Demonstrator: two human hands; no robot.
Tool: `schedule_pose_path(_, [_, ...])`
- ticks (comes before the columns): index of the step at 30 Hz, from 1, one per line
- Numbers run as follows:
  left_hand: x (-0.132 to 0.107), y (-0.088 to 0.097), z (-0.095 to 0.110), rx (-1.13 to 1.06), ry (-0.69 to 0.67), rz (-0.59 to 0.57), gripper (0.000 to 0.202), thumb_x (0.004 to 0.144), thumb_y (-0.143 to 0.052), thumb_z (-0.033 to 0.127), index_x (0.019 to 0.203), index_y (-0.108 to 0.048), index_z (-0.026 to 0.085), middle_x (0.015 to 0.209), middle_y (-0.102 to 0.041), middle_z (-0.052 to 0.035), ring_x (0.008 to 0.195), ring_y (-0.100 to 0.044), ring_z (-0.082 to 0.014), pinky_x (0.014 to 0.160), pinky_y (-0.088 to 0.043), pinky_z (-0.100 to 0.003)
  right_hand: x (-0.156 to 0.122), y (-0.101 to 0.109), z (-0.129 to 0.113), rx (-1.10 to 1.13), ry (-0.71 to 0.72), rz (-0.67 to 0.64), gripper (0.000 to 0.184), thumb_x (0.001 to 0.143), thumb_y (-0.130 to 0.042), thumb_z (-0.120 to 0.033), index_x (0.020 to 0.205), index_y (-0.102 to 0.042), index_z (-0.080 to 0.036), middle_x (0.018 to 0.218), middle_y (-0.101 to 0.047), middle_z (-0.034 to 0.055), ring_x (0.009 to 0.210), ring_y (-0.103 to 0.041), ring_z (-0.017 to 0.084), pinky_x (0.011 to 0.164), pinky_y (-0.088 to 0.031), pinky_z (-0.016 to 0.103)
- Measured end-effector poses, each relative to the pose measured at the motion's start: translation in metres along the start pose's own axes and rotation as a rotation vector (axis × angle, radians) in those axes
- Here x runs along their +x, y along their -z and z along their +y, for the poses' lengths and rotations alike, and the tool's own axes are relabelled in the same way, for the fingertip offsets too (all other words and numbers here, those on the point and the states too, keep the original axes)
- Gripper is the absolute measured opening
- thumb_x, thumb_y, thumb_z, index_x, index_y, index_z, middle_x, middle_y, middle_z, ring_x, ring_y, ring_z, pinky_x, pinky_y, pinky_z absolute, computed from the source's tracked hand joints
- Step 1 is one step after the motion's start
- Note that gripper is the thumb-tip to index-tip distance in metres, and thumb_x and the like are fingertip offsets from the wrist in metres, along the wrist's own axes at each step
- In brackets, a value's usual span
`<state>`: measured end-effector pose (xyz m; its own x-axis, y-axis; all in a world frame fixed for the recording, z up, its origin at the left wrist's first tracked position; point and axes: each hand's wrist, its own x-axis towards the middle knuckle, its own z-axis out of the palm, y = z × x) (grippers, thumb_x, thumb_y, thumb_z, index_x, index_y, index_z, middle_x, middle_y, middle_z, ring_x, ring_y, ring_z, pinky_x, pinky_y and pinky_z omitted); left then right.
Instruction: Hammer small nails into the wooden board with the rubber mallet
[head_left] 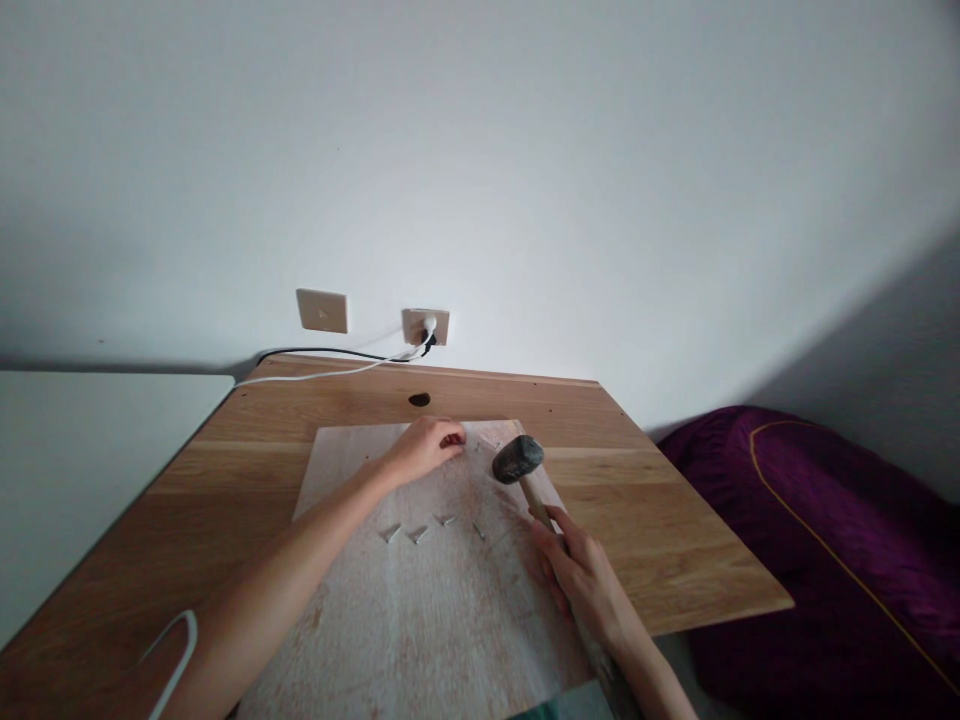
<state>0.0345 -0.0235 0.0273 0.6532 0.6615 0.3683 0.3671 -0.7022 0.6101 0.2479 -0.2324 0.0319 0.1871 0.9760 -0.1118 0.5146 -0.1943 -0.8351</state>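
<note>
My right hand (571,562) is wrapped round the wooden handle of a mallet (518,459) with a dark, blunt head. The head is over the far right part of a pale, scuffed wooden board (420,610). Near the board's far edge, my left hand (429,446) has its fingers curled together; whatever they hold, if anything, is hidden. Just right of those fingertips, small thin nails (478,447) show near the mallet head, too small to make out clearly. Several more silvery nails (418,535) are on the middle of the board, between my two arms.
The board lies on a wooden tabletop (645,520) with a cable hole (420,399). Cables (322,377) run along the wall to a socket (414,326). A white surface (97,470) adjoins on the left. Purple fabric (810,560) is beyond the right edge.
</note>
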Motion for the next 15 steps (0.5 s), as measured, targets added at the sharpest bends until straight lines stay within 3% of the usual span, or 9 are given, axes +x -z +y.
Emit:
schedule_pose_path(6, [-0.001, -0.003, -0.007, -0.059, 0.035, -0.009, 0.016, 0.083, -0.065, 0.010, 0.095, -0.071, 0.019, 0.086, -0.076, -0.0026, 0.078, -0.070, -0.0179, 0.072, -0.050, -0.026, 0.003, -0.001, -0.007, 0.005, 0.008, -0.008, 0.057, 0.099, -0.045, -0.058, 0.130, -0.058, -0.013, 0.049, -0.049, -0.0088, 0.035, -0.047, 0.011, 0.034, -0.037, 0.019])
schedule_pose_path(10, [-0.002, -0.008, -0.013, -0.089, 0.061, 0.012, 0.030, 0.083, -0.064, 0.010, 0.112, -0.067, 0.019, 0.090, -0.076, -0.0038, 0.081, -0.072, -0.0184, 0.076, -0.053, -0.027, 0.015, -0.006, -0.027, 0.062, 0.044, -0.035, 0.056, 0.099, -0.045, -0.057, 0.132, -0.055, -0.013, 0.050, -0.046, -0.0110, 0.032, -0.044, 0.010, 0.029, -0.034, 0.018])
schedule_pose_path(15, [-0.005, -0.007, -0.014, -0.147, 0.047, -0.005, 0.041, 0.080, -0.064, 0.012, 0.121, -0.062, 0.018, 0.091, -0.074, -0.0032, 0.081, -0.069, -0.0178, 0.076, -0.052, -0.027, 0.035, -0.013, -0.052, -0.030, 0.123, -0.057, 0.047, 0.100, -0.045, -0.052, 0.130, -0.056, -0.017, 0.052, -0.050, -0.0097, 0.032, -0.050, 0.010, 0.030, -0.040, 0.017])
